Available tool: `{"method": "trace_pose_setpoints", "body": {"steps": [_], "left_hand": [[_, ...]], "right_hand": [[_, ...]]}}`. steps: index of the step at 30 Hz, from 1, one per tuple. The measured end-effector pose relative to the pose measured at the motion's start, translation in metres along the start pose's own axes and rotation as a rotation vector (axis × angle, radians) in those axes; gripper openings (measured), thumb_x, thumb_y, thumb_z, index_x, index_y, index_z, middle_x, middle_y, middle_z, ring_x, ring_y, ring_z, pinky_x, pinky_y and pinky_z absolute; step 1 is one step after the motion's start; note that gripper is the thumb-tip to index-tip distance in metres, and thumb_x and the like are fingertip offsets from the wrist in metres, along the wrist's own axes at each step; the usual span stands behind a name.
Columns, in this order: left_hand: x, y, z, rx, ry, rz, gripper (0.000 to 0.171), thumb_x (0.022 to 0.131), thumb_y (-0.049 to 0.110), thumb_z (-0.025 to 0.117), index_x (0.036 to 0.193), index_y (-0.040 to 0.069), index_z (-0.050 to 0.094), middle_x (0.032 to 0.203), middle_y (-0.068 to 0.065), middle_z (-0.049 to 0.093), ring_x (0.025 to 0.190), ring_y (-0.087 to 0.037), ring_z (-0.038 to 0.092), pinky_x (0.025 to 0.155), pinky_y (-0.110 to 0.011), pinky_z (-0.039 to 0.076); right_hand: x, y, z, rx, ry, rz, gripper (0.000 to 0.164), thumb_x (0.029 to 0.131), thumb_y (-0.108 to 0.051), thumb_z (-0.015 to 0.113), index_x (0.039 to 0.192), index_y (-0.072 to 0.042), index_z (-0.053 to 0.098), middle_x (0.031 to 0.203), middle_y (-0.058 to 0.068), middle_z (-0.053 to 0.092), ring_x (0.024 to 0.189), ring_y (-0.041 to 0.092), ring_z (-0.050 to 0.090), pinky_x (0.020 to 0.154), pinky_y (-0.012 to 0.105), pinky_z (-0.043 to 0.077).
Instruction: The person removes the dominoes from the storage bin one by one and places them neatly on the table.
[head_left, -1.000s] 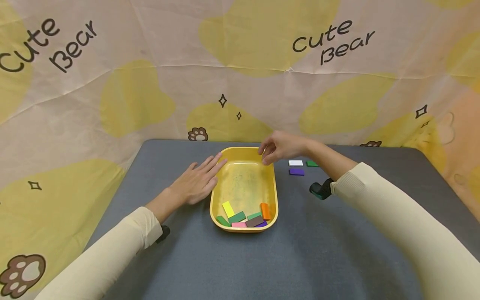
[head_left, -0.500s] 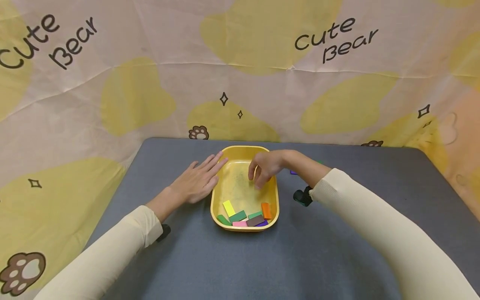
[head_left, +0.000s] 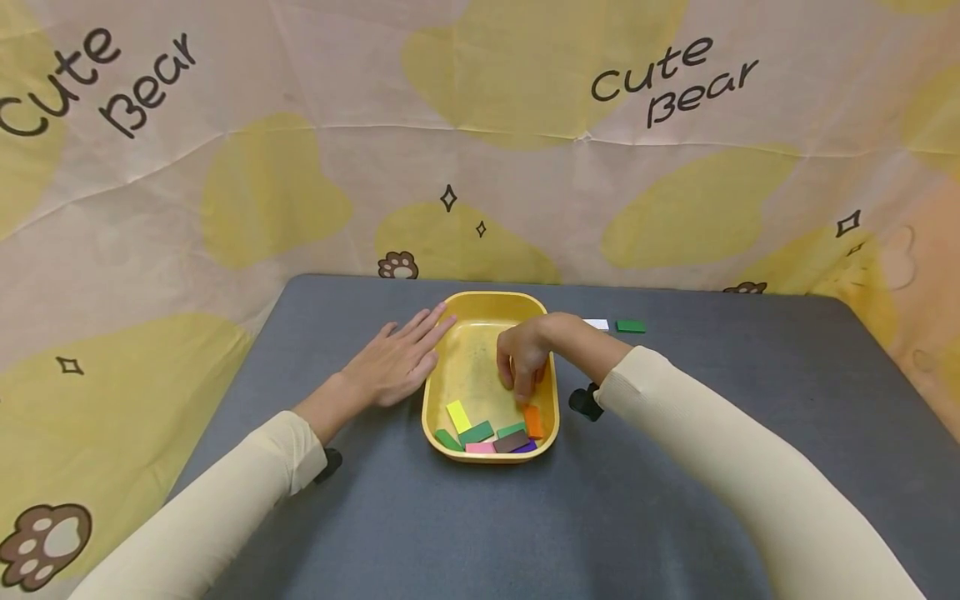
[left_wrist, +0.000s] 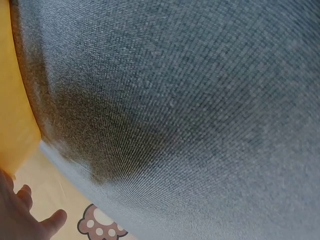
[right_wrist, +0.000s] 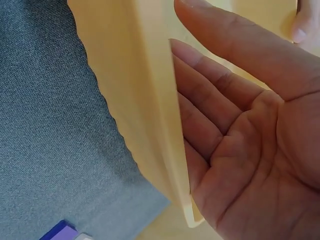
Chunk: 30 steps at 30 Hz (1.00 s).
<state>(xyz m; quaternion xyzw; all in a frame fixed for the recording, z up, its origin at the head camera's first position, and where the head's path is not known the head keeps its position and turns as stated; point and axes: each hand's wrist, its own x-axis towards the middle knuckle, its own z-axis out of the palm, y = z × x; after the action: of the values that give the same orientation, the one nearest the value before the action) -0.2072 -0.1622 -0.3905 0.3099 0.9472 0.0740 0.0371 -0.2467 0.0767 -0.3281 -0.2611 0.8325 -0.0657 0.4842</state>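
Observation:
A yellow tray point(head_left: 428, 392) lies lengthwise on the table between both hands. My left hand point(head_left: 390, 367) rests on its left rim with fingers extended. Inside the tray, my right hand point(head_left: 525, 354) points its bent fingers downward, fingertips close to an orange block point(head_left: 532, 422). Its palm is bare in the right wrist view, while the tray wall hides some fingertips. Beside the orange one, at the near end, lie a yellow block point(head_left: 457, 416), a dark brown block point(head_left: 512, 442), a pink block point(head_left: 480, 448) and several green and purple ones.
On the grey table point(head_left: 420, 533), right of the tray, lie a white block point(head_left: 597, 325) and a green block point(head_left: 631, 327). A purple block point(right_wrist: 61, 232) shows in the right wrist view. A printed cloth point(head_left: 495, 167) hangs behind the table.
My right hand has moved from the tray's far right rim down into the tray, toward the orange block. My left hand stays on the left rim.

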Motion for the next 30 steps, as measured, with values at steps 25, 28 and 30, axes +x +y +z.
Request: {"method": "trace_pose_setpoints", "body": {"steps": [25,28,30], "left_hand": [[-0.001,0.000,0.000,-0.004,0.002,0.005,0.059,0.107,0.030,0.031,0.162,0.020,0.011,0.167,0.000,0.003,0.152,-0.026,0.015,0.112,-0.063,0.022],[-0.002,0.000,0.000,-0.004,0.001,0.005,0.059,0.107,0.029,0.031,0.162,0.020,0.011,0.167,0.000,0.003,0.152,-0.026,0.016,0.112,-0.063,0.022],[-0.002,0.000,0.000,-0.003,0.004,0.006,0.058,0.107,0.029,0.031,0.162,0.020,0.012,0.168,0.000,0.003,0.152,-0.026,0.016,0.112,-0.063,0.022]], "right_hand": [[0.007,-0.008,0.009,-0.054,-0.094,0.012,0.023,0.081,-0.001,0.077,0.102,-0.006,0.070,0.090,0.001,0.060,0.077,0.012,0.052,0.081,0.030,0.050],[0.007,-0.010,0.009,-0.066,-0.103,0.016,0.023,0.081,0.000,0.077,0.102,-0.006,0.070,0.092,0.001,0.060,0.078,0.012,0.051,0.080,0.029,0.049],[0.023,0.002,0.008,-0.061,-0.116,0.008,0.026,0.078,-0.003,0.081,0.101,-0.009,0.071,0.094,0.001,0.061,0.079,0.014,0.052,0.078,0.029,0.049]]}}
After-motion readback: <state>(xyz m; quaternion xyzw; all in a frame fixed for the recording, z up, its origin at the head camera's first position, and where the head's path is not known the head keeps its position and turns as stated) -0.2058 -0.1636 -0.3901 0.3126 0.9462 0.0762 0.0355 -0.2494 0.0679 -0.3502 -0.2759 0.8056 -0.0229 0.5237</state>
